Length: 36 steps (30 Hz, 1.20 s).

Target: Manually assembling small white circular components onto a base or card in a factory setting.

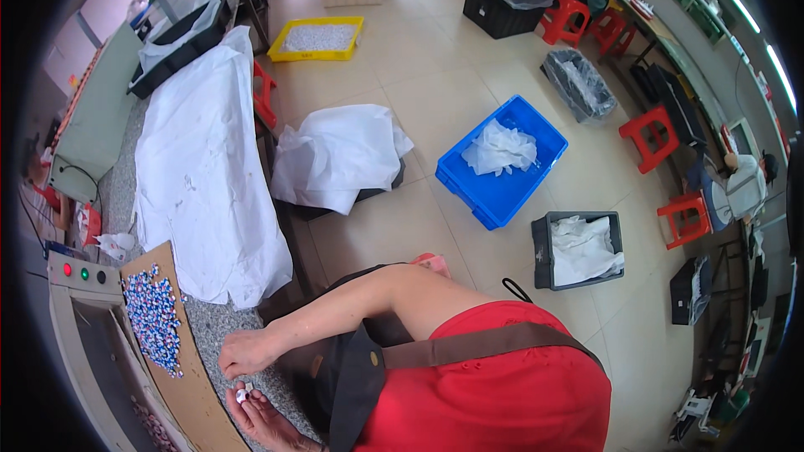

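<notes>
Gripping a small white piece in its fingers, the left hand sits at seven o'clock, probably presenting the piece to the right hand just on its twelve o'clock side. The right hand's fingers curl inward; whether they grip anything, I cannot tell. At eight o'clock, many small blue, white and red pieces lie on a brown board, likely for easy reach. Beside it is a speckled grey desk, covered at nine o'clock by a white sheet, perhaps against dust. On the tiled floor, a blue bin stands at two o'clock, a yellow tray at eleven; a co-worker sits at three.
</notes>
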Each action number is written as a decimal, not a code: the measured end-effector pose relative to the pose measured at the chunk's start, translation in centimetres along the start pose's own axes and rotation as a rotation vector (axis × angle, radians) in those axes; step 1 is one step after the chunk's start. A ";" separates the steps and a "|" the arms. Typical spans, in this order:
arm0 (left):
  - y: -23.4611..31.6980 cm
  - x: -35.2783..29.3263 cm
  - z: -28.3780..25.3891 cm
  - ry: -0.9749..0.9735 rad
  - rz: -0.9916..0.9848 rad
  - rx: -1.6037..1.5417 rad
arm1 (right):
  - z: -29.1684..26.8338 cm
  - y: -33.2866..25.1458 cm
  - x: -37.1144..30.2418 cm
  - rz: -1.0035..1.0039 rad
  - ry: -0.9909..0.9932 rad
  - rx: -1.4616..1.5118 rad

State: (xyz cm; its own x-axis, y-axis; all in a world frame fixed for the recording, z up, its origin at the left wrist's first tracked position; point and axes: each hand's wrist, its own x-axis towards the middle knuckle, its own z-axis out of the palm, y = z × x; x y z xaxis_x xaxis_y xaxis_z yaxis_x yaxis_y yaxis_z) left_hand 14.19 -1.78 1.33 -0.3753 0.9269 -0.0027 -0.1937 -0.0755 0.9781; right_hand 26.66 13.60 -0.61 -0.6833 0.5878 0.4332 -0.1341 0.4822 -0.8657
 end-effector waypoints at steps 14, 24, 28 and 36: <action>-3.3 1.7 -1.3 -0.071 0.638 0.928 | -0.9 -1.0 -1.1 0.049 -0.038 0.010; 1.1 -4.2 -0.1 0.262 0.110 -0.192 | 0.4 1.2 0.8 0.095 -0.130 0.074; -0.4 -7.5 -1.3 0.354 0.163 -0.355 | -0.9 1.2 1.3 0.435 -0.231 0.362; -2.1 -10.0 -1.3 0.472 0.162 -0.392 | -0.3 3.6 4.6 0.475 -0.462 0.105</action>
State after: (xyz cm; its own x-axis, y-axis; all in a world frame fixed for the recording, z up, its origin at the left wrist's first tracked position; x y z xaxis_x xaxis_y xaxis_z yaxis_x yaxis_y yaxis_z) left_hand 17.13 -11.41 -0.93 -0.7693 0.6376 -0.0403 -0.3854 -0.4130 0.8252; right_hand 23.23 18.23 -1.67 -0.9193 0.3706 -0.1322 0.2035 0.1603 -0.9659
